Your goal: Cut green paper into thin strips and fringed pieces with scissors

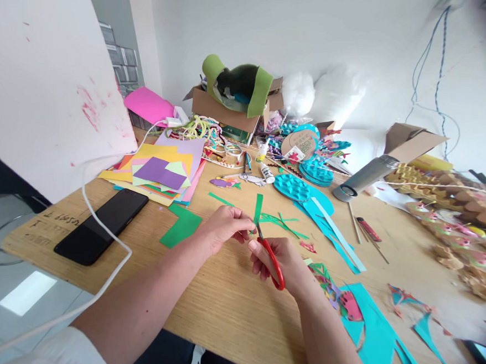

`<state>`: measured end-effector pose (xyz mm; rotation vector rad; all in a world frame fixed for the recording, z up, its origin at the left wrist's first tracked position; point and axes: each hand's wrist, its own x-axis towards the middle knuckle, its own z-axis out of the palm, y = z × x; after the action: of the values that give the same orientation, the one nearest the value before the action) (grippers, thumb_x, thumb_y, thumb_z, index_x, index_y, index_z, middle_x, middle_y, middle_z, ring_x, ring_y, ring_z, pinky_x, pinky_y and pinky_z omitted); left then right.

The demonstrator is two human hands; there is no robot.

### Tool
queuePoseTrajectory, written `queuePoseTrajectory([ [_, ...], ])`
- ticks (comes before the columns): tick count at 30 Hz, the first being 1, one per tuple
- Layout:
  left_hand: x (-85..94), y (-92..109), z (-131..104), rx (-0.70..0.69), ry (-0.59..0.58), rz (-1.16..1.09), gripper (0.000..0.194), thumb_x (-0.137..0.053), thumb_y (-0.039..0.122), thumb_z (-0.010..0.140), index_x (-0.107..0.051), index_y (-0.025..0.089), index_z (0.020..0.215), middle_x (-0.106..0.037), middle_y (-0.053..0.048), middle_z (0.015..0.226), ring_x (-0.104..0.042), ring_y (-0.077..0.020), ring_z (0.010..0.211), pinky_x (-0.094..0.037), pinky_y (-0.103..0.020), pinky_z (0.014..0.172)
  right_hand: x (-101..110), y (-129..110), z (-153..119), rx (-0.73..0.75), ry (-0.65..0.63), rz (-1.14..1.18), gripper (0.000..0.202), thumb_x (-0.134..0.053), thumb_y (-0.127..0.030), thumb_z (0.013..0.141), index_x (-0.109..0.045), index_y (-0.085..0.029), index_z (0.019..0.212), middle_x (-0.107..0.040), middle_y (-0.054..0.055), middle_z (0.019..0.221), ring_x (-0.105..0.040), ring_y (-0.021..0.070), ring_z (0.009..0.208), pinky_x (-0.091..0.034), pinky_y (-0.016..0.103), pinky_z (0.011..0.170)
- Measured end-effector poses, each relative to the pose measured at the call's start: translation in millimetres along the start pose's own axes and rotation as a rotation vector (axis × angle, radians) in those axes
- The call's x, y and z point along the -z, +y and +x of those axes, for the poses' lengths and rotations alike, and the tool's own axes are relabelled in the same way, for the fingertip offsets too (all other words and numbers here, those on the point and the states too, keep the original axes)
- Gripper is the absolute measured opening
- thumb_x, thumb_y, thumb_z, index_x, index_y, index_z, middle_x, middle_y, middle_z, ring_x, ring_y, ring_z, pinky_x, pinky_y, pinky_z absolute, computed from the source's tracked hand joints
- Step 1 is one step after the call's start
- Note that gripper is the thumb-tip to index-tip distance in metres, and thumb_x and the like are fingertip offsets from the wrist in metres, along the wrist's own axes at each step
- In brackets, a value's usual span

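Observation:
Between the fingertips of my left hand [228,227] is a narrow green paper strip [258,206], its upper end pointing away from me. My right hand [278,260] is closed round the red-handled scissors [276,265], whose blades touch the strip near my left fingertips. Just beyond my hands lie several thin green strips [285,222] in a loose pile. A larger green paper piece [182,226] rests flat to the left of my left hand. Another green strip [220,199] lies behind my left hand.
A black phone [102,225] and white cable [97,214] are at the left. Coloured papers [159,174] are stacked behind. Blue paper [371,322] and scraps lie at front right. A grey cylinder [365,178], a glue bottle [267,173] and a cardboard box [217,109] stand farther back.

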<state>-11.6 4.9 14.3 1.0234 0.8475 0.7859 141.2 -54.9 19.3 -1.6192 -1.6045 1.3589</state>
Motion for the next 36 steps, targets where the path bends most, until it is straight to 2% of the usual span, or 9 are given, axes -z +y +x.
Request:
queuePoseTrajectory([
  [7, 1.4, -0.5, 0.4, 0.0, -0.024, 0.035, 0.014, -0.062, 0.023, 0.057, -0.066, 0.011, 0.062, -0.059, -0.001, 0.057, -0.052, -0.0084, 0.05, -0.04, -0.022, 0.052, 1.3, 3.4, 1.1, 0.044, -0.039, -0.019, 0.052, -0.061, -0.061, 0.076, -0.056, -0.015, 0.053, -0.059, 0.003, 0.049, -0.054, 0.0118, 0.041, -0.039, 0.019, 0.04],
  [11, 2.5, -0.9, 1.0, 0.014, -0.037, 0.029, 0.012, -0.062, 0.022, 0.056, -0.064, 0.011, 0.061, -0.063, -0.002, 0.062, -0.054, -0.0091, 0.051, -0.042, -0.023, 0.052, 1.2, 2.0, 0.4, 0.017, -0.046, -0.009, 0.051, -0.061, -0.06, 0.075, -0.055, -0.015, 0.053, -0.059, 0.003, 0.049, -0.055, 0.012, 0.041, -0.039, 0.019, 0.04],
  [24, 2.4, 1.7, 1.5, 0.037, 0.007, -0.011, 0.012, -0.064, 0.022, 0.054, -0.062, 0.013, 0.06, -0.064, -0.001, 0.059, -0.054, -0.0086, 0.048, -0.043, -0.022, 0.05, 0.8, 0.2, -0.3, -0.019, -0.036, -0.014, 0.05, -0.063, -0.06, 0.074, -0.054, -0.016, 0.053, -0.06, 0.003, 0.047, -0.055, 0.0115, 0.04, -0.038, 0.018, 0.038],
  [32, 2.2, 0.2, 1.3, 0.031, 0.001, 0.027, 0.013, -0.064, 0.023, 0.054, -0.063, 0.013, 0.061, -0.064, -0.002, 0.059, -0.055, -0.0092, 0.049, -0.043, -0.023, 0.051, 1.1, 2.9, 1.3, 0.045, -0.041, -0.038, 0.049, -0.062, -0.058, 0.076, -0.057, -0.015, 0.054, -0.06, 0.004, 0.049, -0.058, 0.0139, 0.043, -0.041, 0.02, 0.041],
  [36, 2.6, -1.2, 1.7, 0.026, -0.001, 0.03, 0.014, -0.064, 0.024, 0.054, -0.063, 0.013, 0.062, -0.064, -0.002, 0.06, -0.055, -0.0098, 0.051, -0.043, -0.023, 0.052, 1.2, 2.6, 0.7, 0.023, -0.042, -0.041, 0.05, -0.061, -0.059, 0.076, -0.057, -0.015, 0.053, -0.061, 0.004, 0.05, -0.057, 0.0133, 0.043, -0.04, 0.02, 0.04],
])
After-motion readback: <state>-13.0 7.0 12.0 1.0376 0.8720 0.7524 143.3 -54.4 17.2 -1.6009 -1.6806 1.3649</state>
